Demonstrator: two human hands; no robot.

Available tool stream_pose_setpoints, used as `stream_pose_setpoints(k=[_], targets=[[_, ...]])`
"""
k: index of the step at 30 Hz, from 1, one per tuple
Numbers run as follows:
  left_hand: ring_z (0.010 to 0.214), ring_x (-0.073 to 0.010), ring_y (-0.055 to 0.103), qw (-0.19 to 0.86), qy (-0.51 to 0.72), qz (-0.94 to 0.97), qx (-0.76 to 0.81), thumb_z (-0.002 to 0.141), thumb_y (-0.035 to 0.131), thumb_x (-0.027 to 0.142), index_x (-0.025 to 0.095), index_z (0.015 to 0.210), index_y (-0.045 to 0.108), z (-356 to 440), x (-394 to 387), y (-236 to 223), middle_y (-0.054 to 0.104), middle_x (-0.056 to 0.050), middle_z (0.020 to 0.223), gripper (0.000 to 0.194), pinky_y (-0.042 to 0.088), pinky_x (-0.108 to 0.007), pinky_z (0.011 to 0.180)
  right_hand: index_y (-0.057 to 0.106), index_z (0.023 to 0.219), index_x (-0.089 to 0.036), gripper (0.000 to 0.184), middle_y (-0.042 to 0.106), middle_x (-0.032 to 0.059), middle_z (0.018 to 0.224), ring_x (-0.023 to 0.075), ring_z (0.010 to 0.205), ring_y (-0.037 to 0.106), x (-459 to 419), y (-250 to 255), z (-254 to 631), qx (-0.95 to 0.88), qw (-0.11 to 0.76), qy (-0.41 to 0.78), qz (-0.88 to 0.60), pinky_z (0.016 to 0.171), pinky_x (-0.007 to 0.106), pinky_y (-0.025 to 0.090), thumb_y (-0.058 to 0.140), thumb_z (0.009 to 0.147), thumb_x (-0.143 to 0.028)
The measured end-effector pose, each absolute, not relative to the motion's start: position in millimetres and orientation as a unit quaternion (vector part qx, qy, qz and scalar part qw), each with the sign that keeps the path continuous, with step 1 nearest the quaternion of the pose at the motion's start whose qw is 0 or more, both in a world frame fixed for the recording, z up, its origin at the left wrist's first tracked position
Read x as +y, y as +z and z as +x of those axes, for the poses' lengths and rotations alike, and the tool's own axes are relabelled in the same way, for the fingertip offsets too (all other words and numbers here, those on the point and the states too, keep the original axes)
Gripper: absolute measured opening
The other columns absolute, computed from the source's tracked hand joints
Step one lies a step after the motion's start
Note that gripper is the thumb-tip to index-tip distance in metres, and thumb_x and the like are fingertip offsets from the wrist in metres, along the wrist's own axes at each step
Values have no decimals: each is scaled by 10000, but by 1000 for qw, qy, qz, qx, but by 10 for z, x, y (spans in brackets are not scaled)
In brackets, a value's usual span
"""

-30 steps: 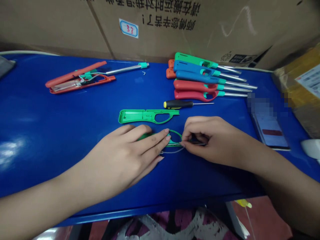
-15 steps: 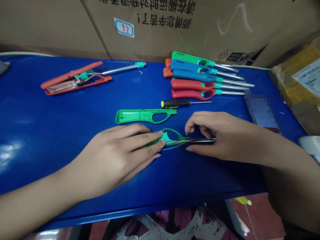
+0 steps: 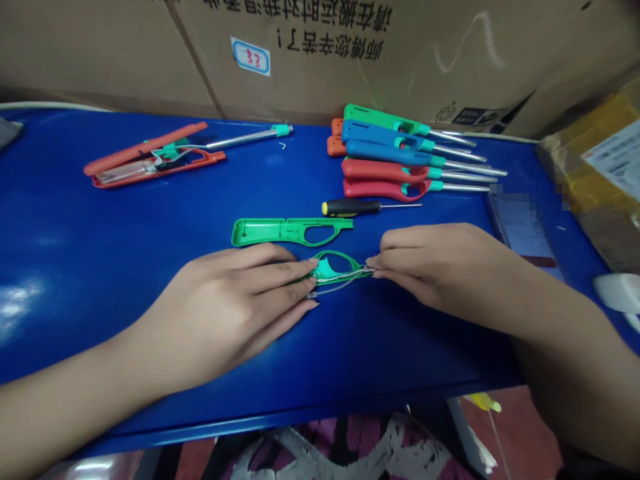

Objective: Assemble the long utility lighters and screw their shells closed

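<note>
A half-shell of a green long-necked lighter (image 3: 356,261) lies open-side up on the blue table. Inside it are a turquoise trigger (image 3: 326,269) and thin white wires; a clear thin tube (image 3: 337,289) loops out along the near side. My left hand (image 3: 235,300) lies over its handle end, fingers pressed down on it and hiding most of that part. At the neck end, my right hand (image 3: 430,267) pinches the metal nozzle where the wires run in; the hand covers the rest of the nozzle. Just beyond is the matching empty green half-shell (image 3: 270,231).
A black-and-yellow screwdriver (image 3: 353,207) lies beyond the hands. Assembled lighters (image 3: 385,170) are piled at back right, near a phone (image 3: 523,230). An opened red lighter (image 3: 155,160) sits at back left. A large cardboard box (image 3: 310,80) stands behind the table.
My right hand has shifted left along the nozzle and its fingers have closed in a pinch at the neck. My left hand has moved slightly left, still pressing on the lighter.
</note>
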State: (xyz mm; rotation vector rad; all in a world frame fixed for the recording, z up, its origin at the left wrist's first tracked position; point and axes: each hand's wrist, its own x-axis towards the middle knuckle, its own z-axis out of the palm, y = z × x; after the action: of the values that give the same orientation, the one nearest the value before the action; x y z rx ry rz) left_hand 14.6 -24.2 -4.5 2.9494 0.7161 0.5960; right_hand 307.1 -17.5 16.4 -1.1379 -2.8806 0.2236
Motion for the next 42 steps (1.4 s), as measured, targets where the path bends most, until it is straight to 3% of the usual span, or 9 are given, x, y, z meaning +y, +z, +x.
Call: stream_pose_setpoints(k=[6, 10, 15, 18, 22, 27, 35, 42], targets=[[1026, -270, 747, 14, 192, 955, 226, 997, 591, 276, 185, 1106, 775, 141, -242, -41, 769, -18, 1193, 232, 662, -460, 896, 714, 1011, -217, 163, 704, 39, 978, 162, 827, 641, -146, 187, 3056, -910, 55, 186, -367, 717, 300, 444, 552, 992, -221], [1033, -273, 740, 15, 191, 955, 226, 993, 598, 272, 173, 1112, 772, 142, -241, -49, 772, -19, 1189, 233, 658, -456, 896, 676, 1058, -208, 161, 699, 55, 1032, 176, 902, 637, -139, 168, 3058, -901, 59, 210, -375, 784, 310, 451, 523, 1006, -216], [1043, -272, 734, 20, 194, 956, 219, 990, 598, 253, 155, 1123, 763, 148, -238, -40, 773, -36, 1185, 234, 653, -445, 894, 629, 987, -210, 50, 664, 10, 917, 146, 812, 593, -133, 153, 3022, -882, 55, 229, -409, 696, 271, 413, 611, 947, -187], [1052, -269, 728, 23, 194, 956, 218, 985, 607, 251, 157, 1124, 760, 146, -241, -40, 773, -43, 1183, 227, 642, -437, 908, 630, 969, -214, 95, 649, -21, 831, 125, 727, 571, -117, 170, 3004, -871, 66, 230, -428, 647, 257, 387, 674, 899, -169], [1043, -267, 726, 22, 197, 955, 219, 981, 614, 247, 153, 1112, 762, 143, -244, -46, 776, -37, 1175, 219, 637, -433, 905, 656, 924, -209, 43, 648, -26, 777, 114, 661, 550, -94, 192, 3018, -864, 68, 252, -431, 619, 260, 376, 688, 907, -233], [1045, -264, 723, 24, 200, 955, 218, 985, 608, 252, 155, 1118, 760, 154, -240, -47, 776, -30, 1178, 223, 637, -426, 894, 684, 901, -196, 120, 679, 1, 848, 111, 696, 568, -75, 190, 3045, -871, 72, 256, -413, 646, 259, 397, 582, 963, -207], [1046, -255, 724, 29, 199, 956, 214, 978, 617, 231, 155, 1125, 754, 150, -239, -44, 774, -38, 1182, 214, 627, -420, 924, 688, 849, -188, 65, 664, -8, 807, 102, 665, 562, -83, 173, 3044, -861, 84, 264, -427, 593, 248, 397, 679, 908, -214], [1037, -264, 725, 27, 201, 955, 215, 986, 605, 241, 140, 1112, 761, 154, -239, -42, 777, -27, 1174, 224, 632, -429, 916, 714, 817, -171, 202, 685, 39, 864, 147, 785, 630, -103, 175, 3023, -894, 101, 223, -375, 725, 286, 437, 597, 974, -220]])
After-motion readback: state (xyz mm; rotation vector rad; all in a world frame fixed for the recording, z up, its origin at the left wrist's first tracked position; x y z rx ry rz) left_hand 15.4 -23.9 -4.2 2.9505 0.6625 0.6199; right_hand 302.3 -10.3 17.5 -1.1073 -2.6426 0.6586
